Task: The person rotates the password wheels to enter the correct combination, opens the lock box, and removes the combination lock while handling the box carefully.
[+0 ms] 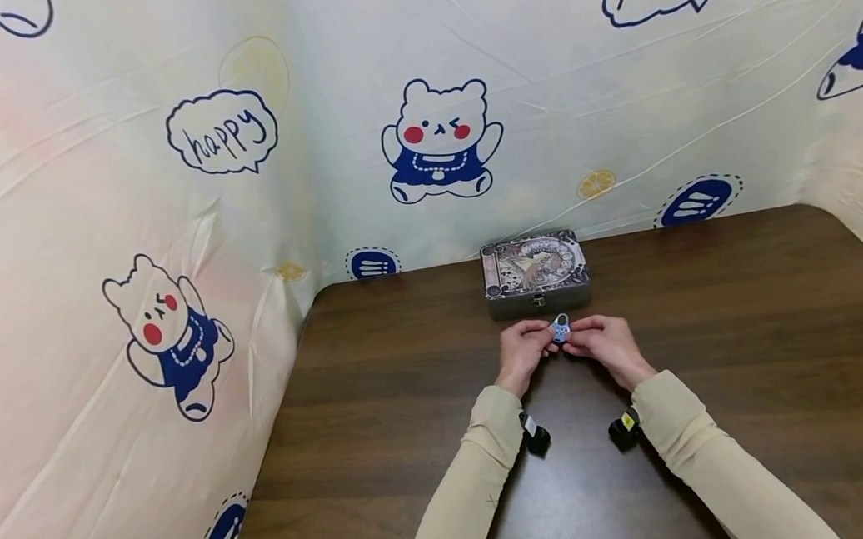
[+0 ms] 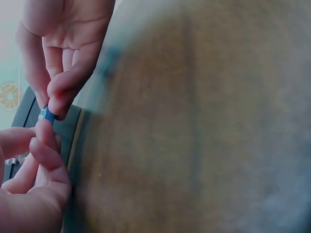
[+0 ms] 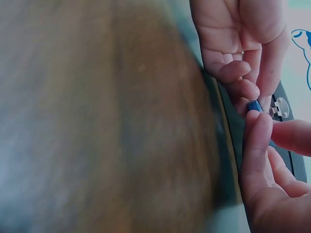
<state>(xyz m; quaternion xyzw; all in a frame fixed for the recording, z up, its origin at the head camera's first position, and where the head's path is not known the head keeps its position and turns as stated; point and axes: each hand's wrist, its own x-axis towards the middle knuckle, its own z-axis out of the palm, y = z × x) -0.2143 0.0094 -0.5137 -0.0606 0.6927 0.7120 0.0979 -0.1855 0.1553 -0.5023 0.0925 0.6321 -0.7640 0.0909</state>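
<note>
A small blue padlock [image 1: 560, 333] with its shackle upward is between the two hands, just in front of a decorated box. The left hand [image 1: 525, 351] pinches its left side with thumb and fingertips. From the opposite side, the right hand [image 1: 608, 344] pinches it too. In the left wrist view only a sliver of the blue padlock [image 2: 47, 114] shows between the fingertips. Much of the padlock [image 3: 254, 106] is likewise covered by fingers in the right wrist view. The box [image 1: 535, 264] is lidded, dark-sided and has an ornate printed top; a metal latch [image 3: 280, 108] is on its front.
The box stands at the back of a dark wooden table [image 1: 382, 423], close to a hanging cloth [image 1: 534, 129] printed with bears and lettering. Black wrist cameras [image 1: 537, 437] sit on the inner side of both forearms. The cloth also borders the table's left side.
</note>
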